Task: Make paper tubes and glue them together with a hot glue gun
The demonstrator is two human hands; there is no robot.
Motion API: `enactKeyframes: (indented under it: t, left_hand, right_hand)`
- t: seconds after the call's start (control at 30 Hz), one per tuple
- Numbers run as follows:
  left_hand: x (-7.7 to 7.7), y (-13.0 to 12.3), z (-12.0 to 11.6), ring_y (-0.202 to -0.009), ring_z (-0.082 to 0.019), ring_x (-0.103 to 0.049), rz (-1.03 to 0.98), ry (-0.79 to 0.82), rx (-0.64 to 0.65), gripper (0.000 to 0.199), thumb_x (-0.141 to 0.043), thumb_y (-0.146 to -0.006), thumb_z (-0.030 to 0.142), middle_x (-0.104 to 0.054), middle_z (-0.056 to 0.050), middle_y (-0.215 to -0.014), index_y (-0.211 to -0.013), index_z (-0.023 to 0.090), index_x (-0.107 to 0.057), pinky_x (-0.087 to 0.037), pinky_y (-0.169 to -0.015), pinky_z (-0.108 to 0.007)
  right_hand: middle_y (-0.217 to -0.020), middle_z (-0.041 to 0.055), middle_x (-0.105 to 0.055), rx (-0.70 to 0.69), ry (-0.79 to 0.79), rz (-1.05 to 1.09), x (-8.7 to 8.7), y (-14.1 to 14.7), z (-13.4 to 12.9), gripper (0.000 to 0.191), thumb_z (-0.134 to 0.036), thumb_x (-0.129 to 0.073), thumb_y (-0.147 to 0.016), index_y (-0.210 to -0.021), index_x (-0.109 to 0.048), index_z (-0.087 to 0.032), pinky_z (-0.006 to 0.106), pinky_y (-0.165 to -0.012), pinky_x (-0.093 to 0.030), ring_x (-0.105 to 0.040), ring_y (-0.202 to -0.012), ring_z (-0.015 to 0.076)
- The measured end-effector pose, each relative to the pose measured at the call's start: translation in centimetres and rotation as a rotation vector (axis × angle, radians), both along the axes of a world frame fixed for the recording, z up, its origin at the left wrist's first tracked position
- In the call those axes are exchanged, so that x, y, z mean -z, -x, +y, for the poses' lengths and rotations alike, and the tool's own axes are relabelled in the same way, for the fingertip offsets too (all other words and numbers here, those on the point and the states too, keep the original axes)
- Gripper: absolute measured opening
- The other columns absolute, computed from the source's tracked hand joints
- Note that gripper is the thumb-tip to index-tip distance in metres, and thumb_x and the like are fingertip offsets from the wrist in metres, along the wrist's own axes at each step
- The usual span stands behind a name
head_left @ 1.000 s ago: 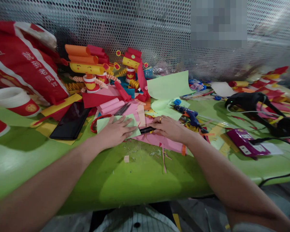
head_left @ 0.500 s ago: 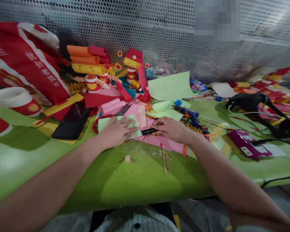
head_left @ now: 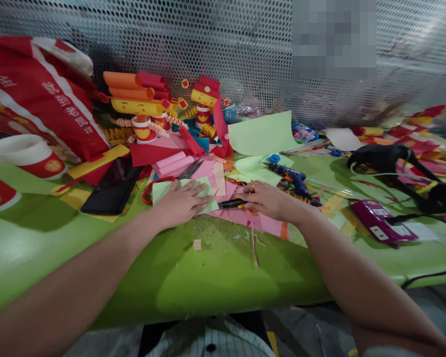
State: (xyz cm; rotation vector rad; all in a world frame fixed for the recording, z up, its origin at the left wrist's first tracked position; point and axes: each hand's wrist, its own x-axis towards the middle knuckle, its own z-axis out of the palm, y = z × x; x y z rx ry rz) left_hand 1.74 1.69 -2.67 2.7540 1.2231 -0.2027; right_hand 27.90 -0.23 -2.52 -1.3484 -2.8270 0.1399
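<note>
My left hand point(head_left: 181, 202) lies flat on a pale green sheet of paper point(head_left: 208, 191), its fingers spread a little and pointing right. Under that sheet's left edge the red-handled scissors point(head_left: 191, 169) are partly hidden, with their blades showing above it. My right hand point(head_left: 264, 199), a ring on one finger, is closed over the right end of a slim black utility knife point(head_left: 232, 203). The knife's grey tip reaches the right corner of the green sheet. Pink paper point(head_left: 269, 224) lies beneath the knife and my right hand.
Paper figures point(head_left: 143, 116), a red bag point(head_left: 59, 94), paper cups point(head_left: 27, 156) and a black phone point(head_left: 113, 186) stand or lie left and behind. To the right are a blue glue gun point(head_left: 295, 181), a purple power strip point(head_left: 382, 220) and a black headset-like strap point(head_left: 386, 163).
Both hands stay almost where they were. The whole view has shifted very slightly, and the black knife shows a little further left of my right fingers.
</note>
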Motion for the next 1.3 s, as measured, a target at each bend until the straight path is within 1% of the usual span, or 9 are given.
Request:
enactKeyframes:
  t: [0.23,0.43,0.63,0.8,0.9,0.97,1.1,1.2,1.3]
  left_hand:
    - [-0.1,-0.1,-0.1,-0.138,-0.026,-0.023,0.008,0.000,0.003,0.043,-0.026,-0.095,0.039,-0.030,-0.001,-0.149,-0.135,0.037,-0.041,-0.014,-0.106,-0.059]
    - [0.0,0.0,0.0,-0.137,-0.026,-0.025,0.006,-0.002,0.001,0.042,-0.027,-0.095,0.039,-0.031,-0.001,-0.149,-0.134,0.037,-0.042,-0.014,-0.106,-0.058]
    - [0.1,0.0,0.0,-0.137,-0.026,-0.025,-0.007,-0.005,-0.006,0.043,-0.026,-0.095,0.041,-0.033,-0.001,-0.148,-0.134,0.037,-0.042,-0.013,-0.106,-0.058]
    - [-0.2,-0.1,-0.1,-0.138,-0.026,-0.024,-0.019,0.010,-0.018,0.044,-0.024,-0.095,0.041,-0.032,-0.001,-0.149,-0.134,0.036,-0.042,-0.012,-0.107,-0.058]
    - [-0.4,-0.3,-0.3,-0.138,-0.026,-0.022,-0.029,0.030,-0.042,0.044,-0.023,-0.095,0.041,-0.030,-0.001,-0.149,-0.134,0.035,-0.042,-0.011,-0.107,-0.058]
    - [-0.4,-0.5,-0.5,-0.139,-0.027,-0.021,-0.042,0.044,-0.068,0.045,-0.023,-0.095,0.042,-0.029,-0.002,-0.150,-0.134,0.034,-0.043,-0.012,-0.107,-0.059]
    - [-0.5,-1.0,-1.0,-0.138,-0.029,-0.021,-0.094,0.062,-0.124,0.046,-0.022,-0.095,0.043,-0.028,-0.004,-0.150,-0.133,0.032,-0.046,-0.016,-0.106,-0.058]
    - [-0.8,-1.4,-1.3,-0.138,-0.030,-0.023,-0.126,0.077,-0.164,0.046,-0.022,-0.095,0.041,-0.029,-0.005,-0.150,-0.132,0.031,-0.048,-0.019,-0.106,-0.057]
    - [-1.3,-1.7,-1.6,-0.137,-0.028,-0.024,-0.144,0.093,-0.207,0.044,-0.024,-0.095,0.036,-0.033,-0.004,-0.149,-0.131,0.030,-0.049,-0.021,-0.107,-0.053]
  right_hand:
    - [-0.119,0.0137,-0.060,-0.024,0.079,-0.046,-0.9,0.8,-0.2,0.039,-0.029,-0.039,-0.091,-0.121,-0.058,-0.015,0.042,-0.091,-0.043,-0.055,-0.101,0.0243]
    - [-0.107,0.0099,-0.063,-0.055,0.111,0.004,-1.1,0.4,-0.6,0.037,-0.028,-0.039,-0.091,-0.123,-0.058,-0.023,0.039,-0.086,-0.044,-0.055,-0.094,0.0221]
    - [-0.108,0.0122,-0.063,-0.032,0.071,0.011,-1.0,0.0,-0.5,0.038,-0.033,-0.037,-0.092,-0.120,-0.060,-0.021,0.041,-0.085,-0.045,-0.055,-0.096,0.0236]
    - [-0.111,0.0124,-0.063,-0.006,-0.003,0.030,-0.4,-0.4,-0.4,0.039,-0.037,-0.038,-0.091,-0.119,-0.060,-0.021,0.041,-0.085,-0.046,-0.056,-0.097,0.0237]
    - [-0.114,0.0133,-0.062,0.033,-0.017,0.020,0.0,0.1,-0.4,0.040,-0.035,-0.038,-0.091,-0.120,-0.060,-0.019,0.043,-0.088,-0.045,-0.056,-0.100,0.0247]
    - [-0.115,0.0127,-0.062,0.053,-0.038,0.012,0.1,0.6,-0.5,0.040,-0.036,-0.037,-0.091,-0.121,-0.059,-0.021,0.043,-0.087,-0.046,-0.056,-0.099,0.0248]
    - [-0.112,0.0096,-0.064,0.011,-0.067,0.018,0.1,1.3,-0.7,0.037,-0.035,-0.037,-0.092,-0.117,-0.061,-0.023,0.042,-0.088,-0.045,-0.058,-0.098,0.0226]
    - [-0.113,0.0091,-0.064,0.012,-0.064,0.019,0.0,1.2,-0.7,0.035,-0.034,-0.039,-0.091,-0.116,-0.062,-0.023,0.041,-0.088,-0.046,-0.058,-0.098,0.0227]
    - [-0.115,0.0112,-0.063,0.051,-0.057,0.017,0.0,0.8,-0.5,0.037,-0.034,-0.041,-0.091,-0.120,-0.060,-0.021,0.042,-0.087,-0.046,-0.057,-0.100,0.0247]
